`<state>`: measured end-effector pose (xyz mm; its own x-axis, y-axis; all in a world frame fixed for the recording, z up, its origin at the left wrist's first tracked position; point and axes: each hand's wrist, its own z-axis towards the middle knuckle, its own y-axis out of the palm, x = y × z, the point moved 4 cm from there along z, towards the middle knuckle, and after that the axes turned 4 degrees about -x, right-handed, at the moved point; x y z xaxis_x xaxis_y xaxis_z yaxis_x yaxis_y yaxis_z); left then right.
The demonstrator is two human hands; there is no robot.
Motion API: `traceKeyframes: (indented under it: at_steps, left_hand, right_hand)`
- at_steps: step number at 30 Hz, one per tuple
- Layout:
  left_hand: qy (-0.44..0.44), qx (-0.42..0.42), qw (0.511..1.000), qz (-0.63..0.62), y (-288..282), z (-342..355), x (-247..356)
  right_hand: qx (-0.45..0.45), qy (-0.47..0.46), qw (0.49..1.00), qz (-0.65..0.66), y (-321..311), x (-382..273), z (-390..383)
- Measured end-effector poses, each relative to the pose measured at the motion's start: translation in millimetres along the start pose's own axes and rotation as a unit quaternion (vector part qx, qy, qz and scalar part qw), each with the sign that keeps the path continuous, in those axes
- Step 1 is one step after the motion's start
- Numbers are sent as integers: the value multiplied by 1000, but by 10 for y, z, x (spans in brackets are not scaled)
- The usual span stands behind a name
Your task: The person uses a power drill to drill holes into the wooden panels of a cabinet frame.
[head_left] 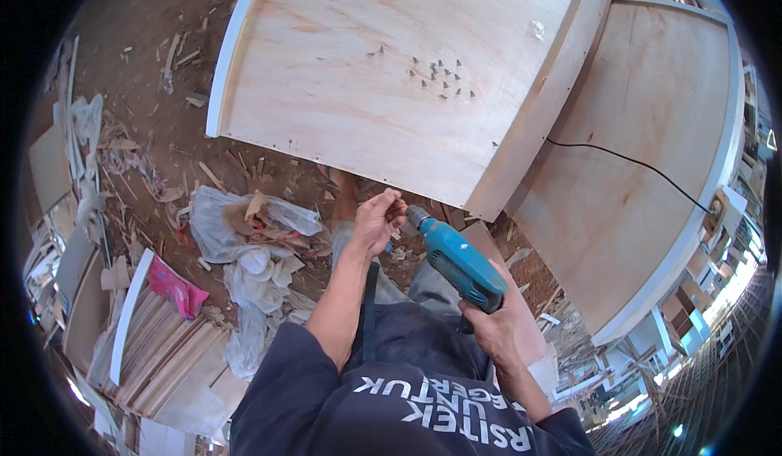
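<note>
Hands of one person are in view, two of them, both in front of the dark blue shirt. The right hand (489, 330) is closed around the grip of one teal electric drill with a black handle (460, 262), which points up and to the left, toward the board edge. The left hand (376, 221) has its fingertips (397, 206) pinched together at the metal tip of the drill; whether they hold a small bit or screw there I cannot tell, it is too small to see.

One black cable (627, 161) lies across the right panel; where it ends is not visible.

Just left of the arms, on the dirt floor (147, 65), one heap of crumpled white plastic bags (252, 252) lies with brown paper or wood scraps inside the upper bag. One pink cloth piece (175, 287) lies beside it, near a stack of thin wooden strips (163, 350).

Farther up are two large pale plywood panels with white edges: a left panel (342, 57) and a right panel (635, 130), joined by an upright plywood divider. On the left panel sits one loose cluster of small dark screws (440, 77), roughly fifteen, with a few more apart from it.
</note>
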<state>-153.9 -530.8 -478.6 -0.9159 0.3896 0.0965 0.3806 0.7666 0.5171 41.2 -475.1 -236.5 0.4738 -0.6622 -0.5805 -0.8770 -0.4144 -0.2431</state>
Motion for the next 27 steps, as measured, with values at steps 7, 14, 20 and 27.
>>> traceKeyframes:
  at_steps: [7, 14, 20, 27]
  left_hand:
    - [-46, -42, 998, 5, -476, -228, 369]
    - [-115, -129, 985, -5, -601, -75, 331]
    - [-192, -61, 973, -114, -136, 344, -766]
    - [-177, -9, 983, -49, 6, 546, -997]
  right_hand:
    - [-60, -20, 998, -26, 309, 42, 39]
    - [-51, -93, 982, -155, 311, -95, 73]
    - [72, -144, 949, -271, 288, 273, -114]
    - [97, -108, 953, -264, 158, 658, -28]
